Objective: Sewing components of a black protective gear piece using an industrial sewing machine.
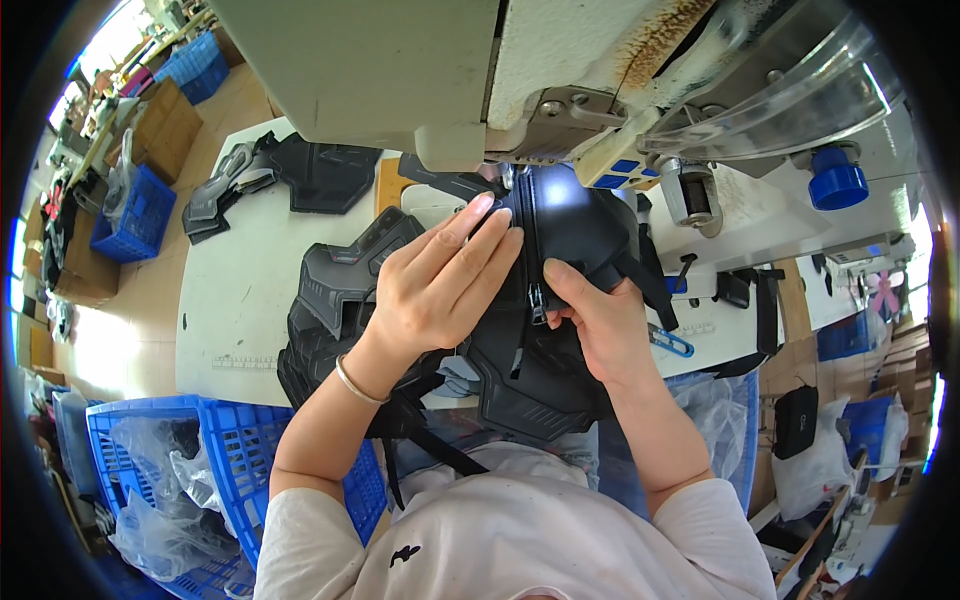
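Beneath the head of a sewing machine (pixel 560 110) lies a smooth black piece (pixel 585 225) with a black zipper (pixel 531 225) along it, lit by the machine's lamp. My left hand (pixel 445 275) rests flat with its fingers stretched out and close together, their tips beside the zipper near the needle area. My right hand (pixel 605 315) pinches the black piece next to the zipper's near end, thumb on top, where a zipper pull (pixel 538 303) hangs. The needle itself is mostly hidden. Dark moulded panels (pixel 530 385) hang over the table's near edge below my hands.
More black panels (pixel 325 175) lie on the white table (pixel 235 300) at the far left. A blue-handled cutter (pixel 672 342) is right of my right hand. Blue crates (pixel 225 440) with clear plastic bags stand at the lower left. A clear shield (pixel 790 110) juts from the machine.
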The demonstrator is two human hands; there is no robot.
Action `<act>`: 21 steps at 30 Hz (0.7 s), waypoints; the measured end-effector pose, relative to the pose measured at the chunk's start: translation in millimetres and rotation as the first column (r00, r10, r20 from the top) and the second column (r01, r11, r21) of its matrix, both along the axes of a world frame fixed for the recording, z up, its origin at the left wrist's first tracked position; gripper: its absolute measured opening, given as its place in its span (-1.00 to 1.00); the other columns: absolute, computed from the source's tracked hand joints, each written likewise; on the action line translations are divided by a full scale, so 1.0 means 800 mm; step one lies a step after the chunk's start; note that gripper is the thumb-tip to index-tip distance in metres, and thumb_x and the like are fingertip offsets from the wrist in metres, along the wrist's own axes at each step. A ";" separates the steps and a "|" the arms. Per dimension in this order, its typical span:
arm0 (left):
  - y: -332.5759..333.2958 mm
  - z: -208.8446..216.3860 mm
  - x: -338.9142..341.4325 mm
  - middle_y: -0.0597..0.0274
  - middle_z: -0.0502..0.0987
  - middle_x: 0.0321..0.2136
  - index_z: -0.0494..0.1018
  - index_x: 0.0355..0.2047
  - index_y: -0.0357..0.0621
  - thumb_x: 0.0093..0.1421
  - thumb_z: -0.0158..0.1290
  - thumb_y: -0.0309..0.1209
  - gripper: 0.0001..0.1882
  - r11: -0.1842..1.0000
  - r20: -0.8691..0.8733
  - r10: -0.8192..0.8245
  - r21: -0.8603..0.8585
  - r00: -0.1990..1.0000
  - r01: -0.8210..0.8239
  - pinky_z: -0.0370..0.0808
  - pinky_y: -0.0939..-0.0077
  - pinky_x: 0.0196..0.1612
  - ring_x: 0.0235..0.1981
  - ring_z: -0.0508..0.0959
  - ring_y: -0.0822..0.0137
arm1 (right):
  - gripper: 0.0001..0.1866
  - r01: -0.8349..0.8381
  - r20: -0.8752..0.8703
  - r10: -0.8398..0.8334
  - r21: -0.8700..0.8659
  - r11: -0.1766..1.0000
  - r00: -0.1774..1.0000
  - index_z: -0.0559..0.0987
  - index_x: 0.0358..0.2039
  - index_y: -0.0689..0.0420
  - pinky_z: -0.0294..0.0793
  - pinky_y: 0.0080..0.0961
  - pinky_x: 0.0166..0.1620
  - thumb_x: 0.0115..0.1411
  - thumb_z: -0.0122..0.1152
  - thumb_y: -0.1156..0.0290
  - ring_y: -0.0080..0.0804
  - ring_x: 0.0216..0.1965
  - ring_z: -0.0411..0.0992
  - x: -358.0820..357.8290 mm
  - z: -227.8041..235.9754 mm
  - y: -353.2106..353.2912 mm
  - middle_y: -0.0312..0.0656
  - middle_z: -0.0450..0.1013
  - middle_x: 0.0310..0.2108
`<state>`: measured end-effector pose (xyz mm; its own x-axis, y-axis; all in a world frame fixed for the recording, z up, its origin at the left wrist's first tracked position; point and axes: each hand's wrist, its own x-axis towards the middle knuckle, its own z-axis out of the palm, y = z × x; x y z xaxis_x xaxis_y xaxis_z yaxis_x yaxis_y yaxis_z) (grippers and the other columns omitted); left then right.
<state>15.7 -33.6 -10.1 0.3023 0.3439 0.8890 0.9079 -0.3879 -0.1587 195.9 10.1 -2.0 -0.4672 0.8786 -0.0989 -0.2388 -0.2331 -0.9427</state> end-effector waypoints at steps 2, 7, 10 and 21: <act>0.000 0.000 -0.001 0.04 0.59 -0.30 0.58 -0.33 -0.36 -0.19 0.13 -0.55 -0.68 1.000 -0.010 0.008 0.001 1.000 -0.008 0.65 0.36 -0.19 -0.15 0.62 0.08 | -0.84 -0.023 -0.009 0.024 0.019 1.000 1.000 0.62 -0.34 0.17 0.40 -0.71 -0.52 0.13 0.35 0.38 -0.61 -0.55 0.47 0.001 -0.002 0.002 -0.32 0.55 -0.47; 0.008 -0.004 -0.006 0.09 0.57 -0.29 0.58 -0.35 -0.30 -0.17 0.13 -0.53 -0.71 0.999 -0.037 0.013 0.042 0.999 -0.012 0.65 0.43 -0.24 -0.18 0.62 0.13 | -0.84 -0.020 0.023 0.020 0.018 1.000 1.000 0.62 -0.34 0.17 0.40 -0.72 -0.53 0.12 0.35 0.37 -0.62 -0.56 0.47 0.000 0.001 0.006 -0.31 0.55 -0.47; 0.012 -0.003 -0.007 0.10 0.57 -0.30 0.58 -0.35 -0.29 -0.17 0.14 -0.54 -0.71 0.999 -0.037 0.021 0.049 0.999 -0.019 0.64 0.45 -0.25 -0.19 0.62 0.14 | -0.84 -0.011 0.035 0.010 0.022 1.000 0.999 0.61 -0.33 0.17 0.40 -0.72 -0.53 0.12 0.35 0.38 -0.62 -0.56 0.47 -0.003 0.005 0.011 -0.32 0.55 -0.48; 0.020 -0.004 -0.011 0.13 0.55 -0.30 0.58 -0.35 -0.29 -0.17 0.15 -0.55 -0.72 0.998 -0.010 0.021 0.058 1.000 -0.020 0.62 0.46 -0.26 -0.20 0.62 0.16 | -0.84 -0.004 0.017 0.004 0.037 0.999 1.000 0.60 -0.35 0.17 0.42 -0.70 -0.53 0.12 0.36 0.38 -0.63 -0.57 0.47 -0.011 0.005 0.017 -0.32 0.54 -0.50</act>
<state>6.5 -17.8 -13.7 0.3048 0.2985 0.9044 0.9138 -0.3593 -0.1894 187.1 24.0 2.1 -0.4693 0.8799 -0.0744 -0.2217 -0.1990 -0.9546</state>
